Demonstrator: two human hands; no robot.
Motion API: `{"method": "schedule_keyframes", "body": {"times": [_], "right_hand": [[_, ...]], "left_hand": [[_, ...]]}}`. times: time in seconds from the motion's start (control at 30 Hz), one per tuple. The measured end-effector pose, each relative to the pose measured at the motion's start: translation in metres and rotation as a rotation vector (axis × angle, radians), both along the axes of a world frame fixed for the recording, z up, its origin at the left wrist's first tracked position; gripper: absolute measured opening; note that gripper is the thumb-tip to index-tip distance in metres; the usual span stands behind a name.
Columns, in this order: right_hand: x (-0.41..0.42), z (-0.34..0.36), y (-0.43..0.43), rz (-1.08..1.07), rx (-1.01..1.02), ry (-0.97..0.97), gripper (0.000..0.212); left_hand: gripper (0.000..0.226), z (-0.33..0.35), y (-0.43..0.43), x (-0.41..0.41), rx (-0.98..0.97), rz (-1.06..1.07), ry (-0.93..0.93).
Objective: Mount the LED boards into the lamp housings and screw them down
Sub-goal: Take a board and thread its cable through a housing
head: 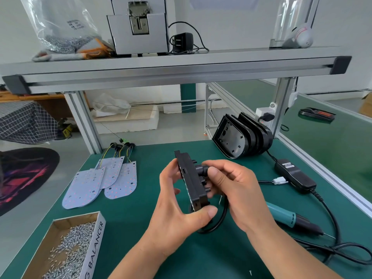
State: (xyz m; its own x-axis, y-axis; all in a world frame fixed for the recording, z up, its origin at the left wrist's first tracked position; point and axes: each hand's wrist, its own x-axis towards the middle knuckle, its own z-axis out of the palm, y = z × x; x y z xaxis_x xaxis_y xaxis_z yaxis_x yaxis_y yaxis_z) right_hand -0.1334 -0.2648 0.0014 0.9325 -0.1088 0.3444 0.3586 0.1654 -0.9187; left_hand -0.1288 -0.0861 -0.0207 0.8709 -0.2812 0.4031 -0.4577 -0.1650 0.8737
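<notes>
At the near left we read "BALANCER", after a cut-off "G", in dark capitals along the white side wall of the open cardboard box of small silver screws; the print on the clear plastic bag at the far left and the white label on the black oblong power adapter at right are too small to read.

Matt black plastic housing; shiny metal screws in a cardboard box; matt green surface, probably rubbery.

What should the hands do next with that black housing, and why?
Probably lay the housing flat on the green mat: the left hand and right hand hold it on edge in the air, while the LED boards and screwdriver lie untouched.
</notes>
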Motion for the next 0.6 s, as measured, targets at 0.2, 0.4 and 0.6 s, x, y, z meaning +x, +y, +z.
{"method": "schedule_keyframes", "body": {"times": [0.2, 0.4, 0.6], "right_hand": [[-0.0026, 0.0035, -0.0007, 0.037, -0.009, -0.023, 0.018], [-0.0027, -0.0008, 0.0010, 0.026, 0.002, -0.025, 0.014], [-0.0021, -0.0020, 0.0012, 0.023, 0.019, -0.049, 0.014]], "left_hand": [[0.133, 0.0065, 0.0010, -0.0050, 0.035, 0.023, -0.079], [0.123, 0.0063, 0.0031, -0.0058, 0.066, -0.043, -0.092], [0.122, 0.0051, 0.0029, -0.0046, 0.054, -0.065, -0.122]]}}
